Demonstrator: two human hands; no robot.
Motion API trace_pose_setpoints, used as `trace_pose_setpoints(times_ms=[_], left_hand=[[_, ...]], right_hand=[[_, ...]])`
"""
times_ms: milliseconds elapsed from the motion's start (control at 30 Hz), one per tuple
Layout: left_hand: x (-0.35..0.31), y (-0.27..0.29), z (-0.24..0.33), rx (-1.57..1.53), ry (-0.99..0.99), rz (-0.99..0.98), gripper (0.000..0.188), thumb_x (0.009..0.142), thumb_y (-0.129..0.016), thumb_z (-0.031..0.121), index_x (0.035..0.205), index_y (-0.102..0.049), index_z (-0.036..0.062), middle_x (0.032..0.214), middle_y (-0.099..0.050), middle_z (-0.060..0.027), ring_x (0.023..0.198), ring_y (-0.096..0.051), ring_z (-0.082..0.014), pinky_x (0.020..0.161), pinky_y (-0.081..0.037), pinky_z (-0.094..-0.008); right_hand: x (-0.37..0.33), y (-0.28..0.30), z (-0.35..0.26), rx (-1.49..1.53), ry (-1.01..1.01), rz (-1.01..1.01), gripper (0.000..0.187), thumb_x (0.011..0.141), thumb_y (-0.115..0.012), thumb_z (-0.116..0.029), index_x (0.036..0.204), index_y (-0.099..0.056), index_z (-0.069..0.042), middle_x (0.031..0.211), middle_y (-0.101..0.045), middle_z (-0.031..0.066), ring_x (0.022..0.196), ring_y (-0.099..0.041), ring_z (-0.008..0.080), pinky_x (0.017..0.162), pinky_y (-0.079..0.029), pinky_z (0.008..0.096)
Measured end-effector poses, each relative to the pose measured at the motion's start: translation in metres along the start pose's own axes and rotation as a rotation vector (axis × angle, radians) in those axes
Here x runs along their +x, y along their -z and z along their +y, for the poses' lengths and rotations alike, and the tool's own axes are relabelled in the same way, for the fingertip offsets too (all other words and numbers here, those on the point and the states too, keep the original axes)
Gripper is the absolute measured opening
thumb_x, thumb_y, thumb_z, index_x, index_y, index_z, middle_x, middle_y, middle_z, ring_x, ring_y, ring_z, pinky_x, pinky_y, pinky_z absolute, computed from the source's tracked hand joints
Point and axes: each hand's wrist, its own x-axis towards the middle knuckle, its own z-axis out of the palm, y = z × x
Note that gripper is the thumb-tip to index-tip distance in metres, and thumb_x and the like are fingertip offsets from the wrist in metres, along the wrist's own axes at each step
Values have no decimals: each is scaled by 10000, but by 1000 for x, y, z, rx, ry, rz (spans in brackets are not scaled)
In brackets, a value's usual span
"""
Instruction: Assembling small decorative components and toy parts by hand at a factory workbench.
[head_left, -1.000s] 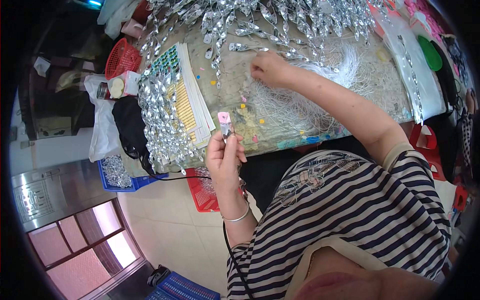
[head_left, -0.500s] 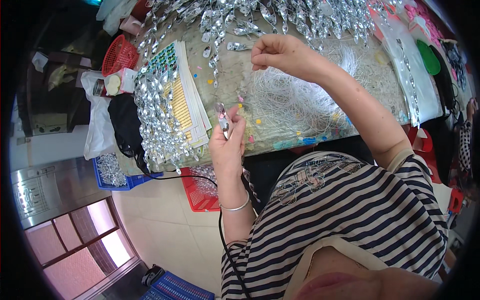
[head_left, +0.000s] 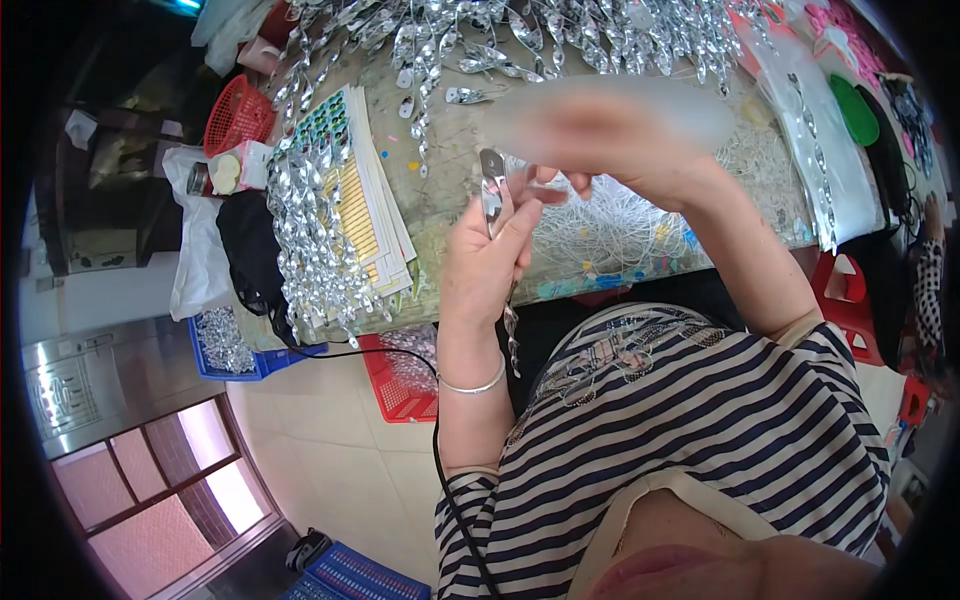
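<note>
My left hand [head_left: 483, 255] is closed around a shiny silver strip [head_left: 491, 180], whose rounded top stands up above the thumb. A twisted silver strand [head_left: 513, 335] hangs below this hand at the table's front edge. My right hand [head_left: 645, 172] is just to the right, its fingertips close to the left thumb and strip. A blur covers much of it, so whether it grips anything is hidden. Beneath it lies a tangled heap of white thread [head_left: 600, 228]. Many silver twisted strands [head_left: 590, 35] lie across the far side of the table.
At the left, more silver strands [head_left: 315, 240] drape over stacked sheets [head_left: 375, 225] beside a red basket [head_left: 240, 112]. Clear plastic sheeting [head_left: 835, 185] and a green dish [head_left: 855, 112] are at the right. Below the table stand a blue bin [head_left: 268, 368] and a red crate [head_left: 408, 405].
My left hand has moved up and to the right with the silver strip. My right hand has come down and right, so the two hands are now close together.
</note>
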Motion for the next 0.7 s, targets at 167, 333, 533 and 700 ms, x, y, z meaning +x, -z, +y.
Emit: trace_pose_setpoints(times_ms=[167,333,533,700], left_hand=[[-12,-1,1,-13,49,-55,195,884,-601,124,1034,-639,4,755,-633,-26,467,-391,-3,401,-272,-142],[-22,7,-7,-27,64,40,199,873,-620,124,1013,-642,-17,771,-640,-39,463,-390,-4,399,-270,-142],[-33,28,-21,-23,67,167,199,865,-633,121,994,-639,-29,757,-640,-57,453,-394,-8,385,-264,-143],[-42,42,-30,-15,121,256,188,863,-632,117,978,-638,-31,751,-647,-67,439,-398,-11,371,-264,-148]], right_hand=[[-14,15,5,109,20,77,106,906,-586,-160,944,-580,-61,771,-630,15,534,-433,14,456,-327,177],[-23,25,17,136,-11,128,126,889,-606,-170,954,-586,-64,785,-638,16,547,-413,15,478,-317,174],[-20,29,28,103,-10,146,104,893,-605,-182,934,-585,-88,773,-631,-8,541,-396,7,469,-296,168],[-15,25,37,98,-19,104,113,893,-606,-190,932,-585,-86,775,-633,-5,542,-393,8,474,-300,168]])
